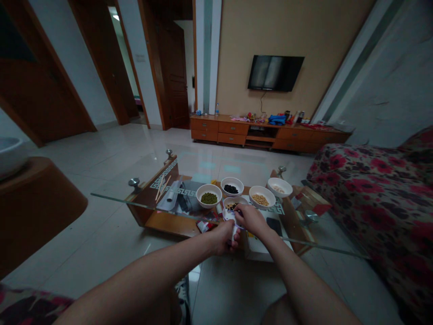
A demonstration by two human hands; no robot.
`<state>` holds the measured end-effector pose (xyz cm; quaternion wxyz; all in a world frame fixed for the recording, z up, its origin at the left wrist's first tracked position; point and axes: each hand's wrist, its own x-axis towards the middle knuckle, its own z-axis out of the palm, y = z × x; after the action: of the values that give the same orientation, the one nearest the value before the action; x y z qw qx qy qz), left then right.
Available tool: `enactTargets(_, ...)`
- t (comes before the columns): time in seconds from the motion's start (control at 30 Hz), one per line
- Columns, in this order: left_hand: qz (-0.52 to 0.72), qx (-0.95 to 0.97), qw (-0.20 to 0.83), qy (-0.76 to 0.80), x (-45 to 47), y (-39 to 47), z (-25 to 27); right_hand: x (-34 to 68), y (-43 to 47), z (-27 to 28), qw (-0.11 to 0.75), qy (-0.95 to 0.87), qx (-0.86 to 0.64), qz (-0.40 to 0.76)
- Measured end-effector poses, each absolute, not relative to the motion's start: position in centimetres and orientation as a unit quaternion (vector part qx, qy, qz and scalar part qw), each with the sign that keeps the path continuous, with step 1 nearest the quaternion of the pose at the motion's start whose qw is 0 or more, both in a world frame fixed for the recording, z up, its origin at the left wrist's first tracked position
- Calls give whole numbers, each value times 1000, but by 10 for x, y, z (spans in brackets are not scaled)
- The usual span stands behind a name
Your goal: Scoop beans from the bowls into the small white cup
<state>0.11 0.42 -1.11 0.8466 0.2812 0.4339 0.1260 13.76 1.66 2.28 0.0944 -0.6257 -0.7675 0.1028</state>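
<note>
Upright mixed-bean bowl (232, 204) on glass surface (115, 187); right fingers (241, 211) pinched at near rim; left hand (226, 236) grips below.

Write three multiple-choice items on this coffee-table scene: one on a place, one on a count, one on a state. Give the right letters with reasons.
1. Where is the bowl of green beans?
A. leftmost in the back row of bowls
B. on the floor
C. on the sofa

2. How many white bowls stand in the back row on the glass table?
A. two
B. four
C. seven

3. What is the wall television doing?
A. showing a bright picture
B. lying face down
C. dark, screen off

Answers:
1 A, it sits left of the bowl of black beans.
2 B, four stand beyond the right hand and left hand.
3 C, the screen shows only dim reflections.
</note>
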Motion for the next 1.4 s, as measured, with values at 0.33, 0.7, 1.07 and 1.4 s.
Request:
enactTargets(0.33,128,254,850,443,1,5,-13,138,18,20,85,-759,-637,105)
enactTargets(0.7,126,252,849,446,1,4,-10,138,19,19,77,-760,-637,108)
enactTargets(1.07,122,251,846,455,1,3,-5,138,17,21,95,-771,-620,106)
enactTargets(1.4,124,243,851,448,1,5,-13,133,19,33,140,-748,-647,52)
